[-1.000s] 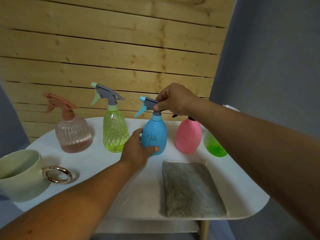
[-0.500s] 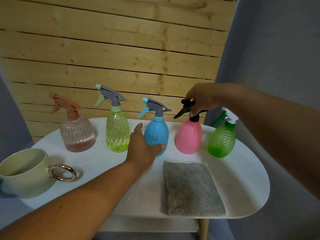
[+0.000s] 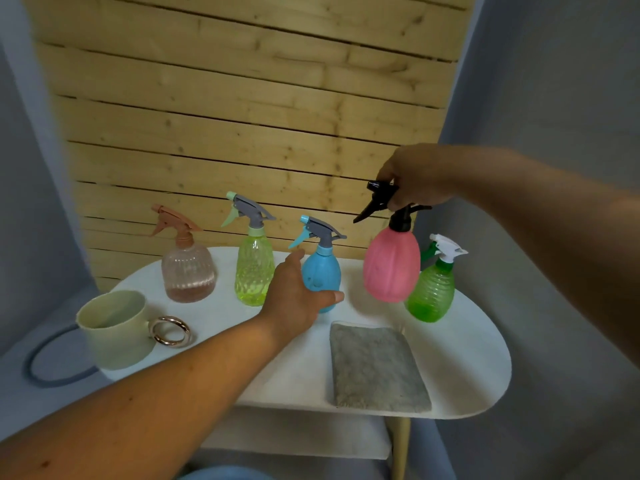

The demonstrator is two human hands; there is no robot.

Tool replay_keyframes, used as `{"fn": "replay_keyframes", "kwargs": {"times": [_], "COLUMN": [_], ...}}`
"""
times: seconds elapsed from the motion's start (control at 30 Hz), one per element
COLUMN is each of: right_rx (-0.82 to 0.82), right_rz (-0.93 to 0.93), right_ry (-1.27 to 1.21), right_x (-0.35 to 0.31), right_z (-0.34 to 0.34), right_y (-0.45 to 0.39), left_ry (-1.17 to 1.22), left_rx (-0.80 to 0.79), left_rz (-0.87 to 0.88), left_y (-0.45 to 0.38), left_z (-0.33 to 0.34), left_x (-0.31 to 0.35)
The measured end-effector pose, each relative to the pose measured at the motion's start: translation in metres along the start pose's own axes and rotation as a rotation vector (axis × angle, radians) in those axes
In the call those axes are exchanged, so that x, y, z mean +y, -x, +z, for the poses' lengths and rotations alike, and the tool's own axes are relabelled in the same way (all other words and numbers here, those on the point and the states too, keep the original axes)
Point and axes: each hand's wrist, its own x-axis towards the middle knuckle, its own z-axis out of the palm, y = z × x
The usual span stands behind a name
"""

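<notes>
Your right hand [image 3: 415,178], upper right, grips the pink bottle [image 3: 391,268] by its top, now lifted off the counter [image 3: 467,358]; your spread left hand [image 3: 294,299] still touches the blue bottle [image 3: 322,271].

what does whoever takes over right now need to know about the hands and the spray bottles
The right hand grips the black trigger head of the pink bottle, which hangs lifted off the white table, slightly tilted, beside the green bottle.
The left hand is open, cupped at the blue bottle, thumb across its base.
The yellow-green bottle and clear bottle stand left of the blue one; the grey cloth lies in front, the mug at the far left.
Done: pink bottle picked up. Left: probably spray it or set it down; nothing shows where.
</notes>
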Motion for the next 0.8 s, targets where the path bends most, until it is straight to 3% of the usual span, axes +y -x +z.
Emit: {"fn": "replay_keyframes", "kwargs": {"times": [0.2, 0.4, 0.8], "right_rx": [0.073, 0.101, -0.012], "right_rz": [-0.076, -0.174, -0.278], "right_ry": [-0.072, -0.178, -0.62], "right_x": [-0.049, -0.106, -0.192], "right_z": [-0.049, -0.065, -0.01], "right_y": [0.048, 0.088, 0.136], "left_ry": [-0.001, -0.065, -0.065], "left_rx": [-0.065, -0.02, 0.121], "left_rz": [0.082, 0.166, 0.055], "left_y": [0.045, 0.1, 0.207], "left_z": [-0.027, -0.062, -0.121], "left_x": [0.038, 0.047, -0.02]}}
